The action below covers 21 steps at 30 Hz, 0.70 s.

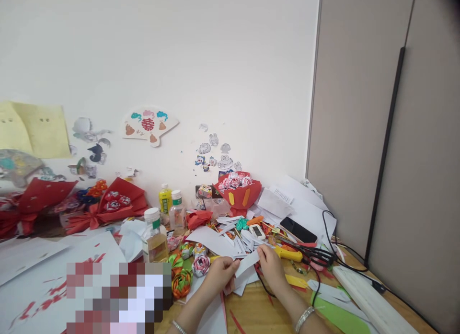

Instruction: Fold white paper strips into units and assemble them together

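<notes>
A narrow white paper strip [247,263] is stretched between my two hands, just above the front of the wooden table. My left hand [223,272] pinches its left end between thumb and fingers. At the other end, my right hand [269,266] grips the strip near its upper right corner. Rolled paper roses in white and pink [201,265] and in green and orange [181,282] lie left of my left hand. Past my right hand is a yellow-handled tool [289,254], probably a glue gun. White paper scraps [235,240] are heaped behind both hands.
Bottles [156,238] stand left of centre, near red-wrapped bouquets [117,204]. A red paper bouquet [241,192] stands at the back. A phone [298,230], black cables [319,255] and a white power strip [373,295] lie to the right. Painted paper [97,238] covers the left side.
</notes>
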Tool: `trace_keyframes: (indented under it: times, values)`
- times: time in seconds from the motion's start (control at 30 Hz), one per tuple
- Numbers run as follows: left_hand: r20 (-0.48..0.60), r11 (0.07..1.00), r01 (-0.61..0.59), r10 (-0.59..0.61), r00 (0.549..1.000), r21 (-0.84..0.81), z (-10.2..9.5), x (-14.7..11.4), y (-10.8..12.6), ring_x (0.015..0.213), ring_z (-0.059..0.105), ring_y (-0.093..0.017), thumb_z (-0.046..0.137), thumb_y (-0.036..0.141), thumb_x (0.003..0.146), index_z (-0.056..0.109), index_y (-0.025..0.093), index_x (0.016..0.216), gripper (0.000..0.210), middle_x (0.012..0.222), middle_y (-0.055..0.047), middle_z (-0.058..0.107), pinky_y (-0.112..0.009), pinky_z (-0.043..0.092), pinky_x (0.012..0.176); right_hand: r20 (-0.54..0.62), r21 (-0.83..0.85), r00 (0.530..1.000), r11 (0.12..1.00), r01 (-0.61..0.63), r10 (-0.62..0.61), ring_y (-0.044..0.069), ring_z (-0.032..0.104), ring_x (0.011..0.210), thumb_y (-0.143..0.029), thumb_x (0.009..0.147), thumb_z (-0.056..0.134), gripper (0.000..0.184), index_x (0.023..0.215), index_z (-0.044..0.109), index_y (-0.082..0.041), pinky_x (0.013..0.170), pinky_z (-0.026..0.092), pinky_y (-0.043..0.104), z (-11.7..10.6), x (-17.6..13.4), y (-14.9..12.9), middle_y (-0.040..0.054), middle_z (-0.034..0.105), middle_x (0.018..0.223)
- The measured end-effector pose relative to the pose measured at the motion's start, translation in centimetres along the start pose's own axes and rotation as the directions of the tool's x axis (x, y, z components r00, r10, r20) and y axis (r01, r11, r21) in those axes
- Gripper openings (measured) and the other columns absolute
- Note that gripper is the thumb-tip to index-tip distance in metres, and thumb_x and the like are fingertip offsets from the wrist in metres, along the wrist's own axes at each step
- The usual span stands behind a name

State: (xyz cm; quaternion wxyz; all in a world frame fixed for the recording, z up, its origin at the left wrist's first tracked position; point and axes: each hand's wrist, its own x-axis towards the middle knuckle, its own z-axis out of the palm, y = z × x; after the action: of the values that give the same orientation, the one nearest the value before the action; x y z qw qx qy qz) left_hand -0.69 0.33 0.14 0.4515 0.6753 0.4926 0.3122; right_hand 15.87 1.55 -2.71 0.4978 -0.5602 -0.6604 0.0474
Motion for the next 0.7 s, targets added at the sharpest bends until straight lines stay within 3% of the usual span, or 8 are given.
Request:
trace_keyframes:
  times: [0.1,0.33,0.7]
  values:
    - [-0.025,0.999,-0.026,0.027,0.999,0.026,0.0,-0.2,0.2,0.024,0.035,-0.007,0.035,0.074,0.053,0.035,0.02,0.049,0.054,0.027,0.008,0.039,-0.019,0.024,0.031,0.007,0.017,1.0,1.0,0.005,-0.005,0.017,0.05,0.061,-0.034,0.084,0.029,0.033,0.061,0.047,-0.02,0.057,0.037,0.026,0.2,-0.1,0.1,0.0025,0.055,0.063]
    - [0.016,0.997,0.005,-0.004,1.0,-0.076,0.0,-0.7,0.7,0.027,0.037,-0.007,0.043,0.061,0.06,0.039,0.019,0.052,0.043,0.034,0.005,0.049,-0.019,0.025,0.033,0.035,0.027,0.999,0.999,0.021,-0.022,0.017,0.051,0.065,-0.032,0.084,0.031,0.03,0.064,0.049,-0.019,0.06,0.038,0.025,0.0,-0.3,-0.3,0.0027,0.056,0.066]
    - [-0.039,0.997,-0.008,0.005,0.999,-0.083,0.2,0.4,-0.6,0.022,0.034,-0.006,0.043,0.038,0.062,0.038,0.02,0.05,0.022,0.033,0.005,0.048,-0.018,0.023,0.028,0.06,0.02,0.998,1.0,0.025,-0.026,0.018,0.052,0.065,-0.034,0.084,0.03,0.032,0.065,0.051,-0.019,0.06,0.038,0.026,0.3,-0.4,-0.4,0.0039,0.057,0.066]
